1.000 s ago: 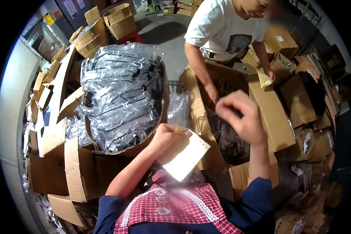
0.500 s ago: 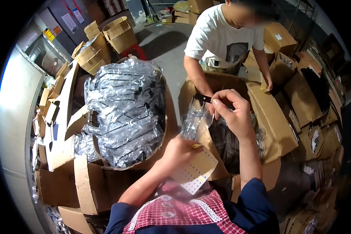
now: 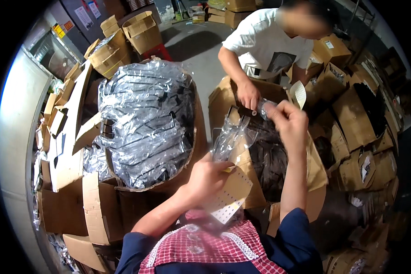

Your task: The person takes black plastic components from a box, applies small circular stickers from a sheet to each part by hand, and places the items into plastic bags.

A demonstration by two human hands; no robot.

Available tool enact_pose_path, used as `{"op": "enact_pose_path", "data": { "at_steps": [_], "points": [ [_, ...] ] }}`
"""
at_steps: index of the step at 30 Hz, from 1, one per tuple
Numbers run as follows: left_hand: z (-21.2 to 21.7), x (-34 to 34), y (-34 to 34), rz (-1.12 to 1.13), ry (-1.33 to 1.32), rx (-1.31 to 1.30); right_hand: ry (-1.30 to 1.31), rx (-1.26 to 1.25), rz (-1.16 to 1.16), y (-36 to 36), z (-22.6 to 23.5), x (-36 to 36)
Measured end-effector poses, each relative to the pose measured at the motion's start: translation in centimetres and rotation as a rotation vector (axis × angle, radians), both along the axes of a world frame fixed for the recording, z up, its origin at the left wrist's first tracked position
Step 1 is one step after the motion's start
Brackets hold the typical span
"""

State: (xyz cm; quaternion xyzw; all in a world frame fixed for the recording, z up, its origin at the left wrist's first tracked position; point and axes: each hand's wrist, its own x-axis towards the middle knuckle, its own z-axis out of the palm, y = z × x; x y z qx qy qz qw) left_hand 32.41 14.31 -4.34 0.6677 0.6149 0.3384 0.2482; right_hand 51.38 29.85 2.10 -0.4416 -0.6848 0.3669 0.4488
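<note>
My left hand (image 3: 206,181) is closed around the lower end of a clear plastic bag (image 3: 230,142) and a pale sheet of small labels (image 3: 233,194), which hangs below the fingers. A black metal-looking part (image 3: 245,111) shows at the bag's upper end. Up and to the right, my right hand (image 3: 288,119) is closed, with crumpled clear plastic (image 3: 264,109) at its fingertips. Whether that plastic belongs to the same bag I cannot tell. Just beyond the black part is a co-worker's hand (image 3: 249,94), over an open carton (image 3: 317,166) of dark bagged parts.
On the left stands a large carton (image 3: 197,123) heaped with bagged dark parts (image 3: 146,123). Across from me a person in a white shirt (image 3: 260,39) leans over the open carton, near another label sheet (image 3: 298,94). Cardboard boxes (image 3: 356,114) crowd the right side.
My right hand has moved off the black part, to the right, and clear plastic now shows at its fingers. The co-worker's near hand has drawn back slightly. My left hand keeps its grip.
</note>
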Motion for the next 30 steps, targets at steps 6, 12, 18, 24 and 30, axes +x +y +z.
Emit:
{"op": "enact_pose_path", "data": {
  "at_steps": [6, 12, 18, 24, 30],
  "points": [
    [-0.4, -1.7, 0.0, -0.212, -0.305, 0.187, 0.321, -0.191, 0.390, -0.6, -1.7, -2.6],
    [-1.9, -2.0, -0.5, -0.204, -0.816, -0.324, 0.376, -0.163, 0.484, -2.0, -2.2, -3.6],
    [-2.1, -1.7, -1.2, -0.178, -1.264, -0.434, 0.307, -0.048, 0.379, -4.0, -0.7, -3.2],
    [-1.6, -0.8, -1.5, -0.164, -1.386, -0.366, 0.139, 0.232, 0.278, -5.9, -0.1, -3.4],
    [-2.2, -1.6, -2.4, -0.094, -1.288, -0.342, -0.190, 0.809, 0.095, -6.9, 0.3, -4.4]
  ]
}}
